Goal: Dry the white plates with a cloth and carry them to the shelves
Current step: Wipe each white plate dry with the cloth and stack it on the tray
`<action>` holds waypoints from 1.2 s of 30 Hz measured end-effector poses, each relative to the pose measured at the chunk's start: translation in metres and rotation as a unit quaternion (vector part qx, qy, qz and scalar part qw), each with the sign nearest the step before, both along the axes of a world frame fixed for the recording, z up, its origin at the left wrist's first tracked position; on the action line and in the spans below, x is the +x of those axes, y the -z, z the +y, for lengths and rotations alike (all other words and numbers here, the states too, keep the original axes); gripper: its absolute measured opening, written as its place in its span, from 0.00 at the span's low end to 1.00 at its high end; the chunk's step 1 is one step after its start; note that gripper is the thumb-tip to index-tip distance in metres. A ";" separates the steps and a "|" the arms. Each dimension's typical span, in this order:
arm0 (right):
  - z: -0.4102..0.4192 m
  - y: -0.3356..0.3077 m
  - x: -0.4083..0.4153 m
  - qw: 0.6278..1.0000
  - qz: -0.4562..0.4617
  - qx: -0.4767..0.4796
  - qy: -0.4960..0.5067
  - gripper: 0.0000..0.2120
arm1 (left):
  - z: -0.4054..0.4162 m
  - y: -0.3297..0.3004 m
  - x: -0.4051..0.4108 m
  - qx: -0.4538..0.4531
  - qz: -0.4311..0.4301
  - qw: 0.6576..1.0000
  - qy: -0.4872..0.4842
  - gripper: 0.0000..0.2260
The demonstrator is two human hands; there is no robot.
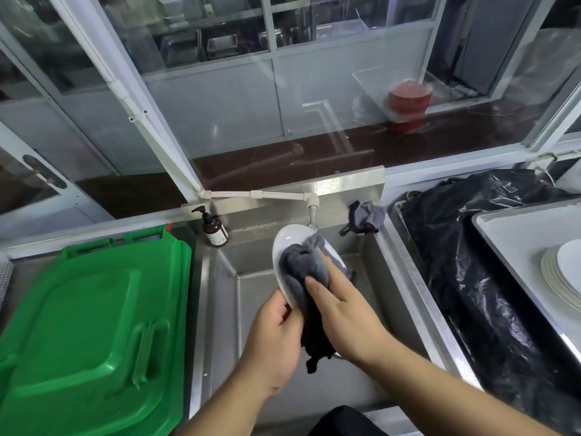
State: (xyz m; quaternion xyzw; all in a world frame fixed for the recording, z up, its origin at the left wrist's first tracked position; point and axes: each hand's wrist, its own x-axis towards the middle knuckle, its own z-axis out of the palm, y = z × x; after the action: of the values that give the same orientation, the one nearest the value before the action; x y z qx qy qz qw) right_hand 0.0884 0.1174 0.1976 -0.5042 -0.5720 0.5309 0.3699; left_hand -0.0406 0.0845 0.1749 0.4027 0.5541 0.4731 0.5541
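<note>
One brown pump bottle (214, 229), its label unreadable.

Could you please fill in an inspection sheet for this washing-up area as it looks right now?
Surface: steel sink, basin bare.
Job's things: white plate held tilted above the sink; grey cloth pressed on it; stacked plates on tray.
Clutter: green bin lid, soap bottle, black bag, rag.
Hands: left hand grips plate's near rim; right hand presses cloth.
Cables: white cord.
Surroundings: glass partition, tap.
</note>
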 end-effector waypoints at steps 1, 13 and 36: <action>0.003 -0.002 0.003 0.999 -0.009 0.027 -0.024 0.22 | 0.000 -0.001 0.000 -0.006 -0.018 1.000 0.004 0.13; 0.073 -0.010 -0.001 0.998 -0.023 -0.013 0.060 0.07 | -0.011 -0.007 0.005 0.017 0.108 0.993 0.043 0.08; 0.035 0.025 0.065 0.898 0.259 -0.328 0.139 0.06 | -0.012 0.017 0.013 0.195 0.684 0.691 0.133 0.30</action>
State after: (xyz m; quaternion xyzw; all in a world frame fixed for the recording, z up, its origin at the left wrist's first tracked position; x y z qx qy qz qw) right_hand 0.1539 0.1527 0.1728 -0.5164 -0.1737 0.7429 0.3889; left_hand -0.0279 0.0723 0.1580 0.7834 0.6154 0.0862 -0.0120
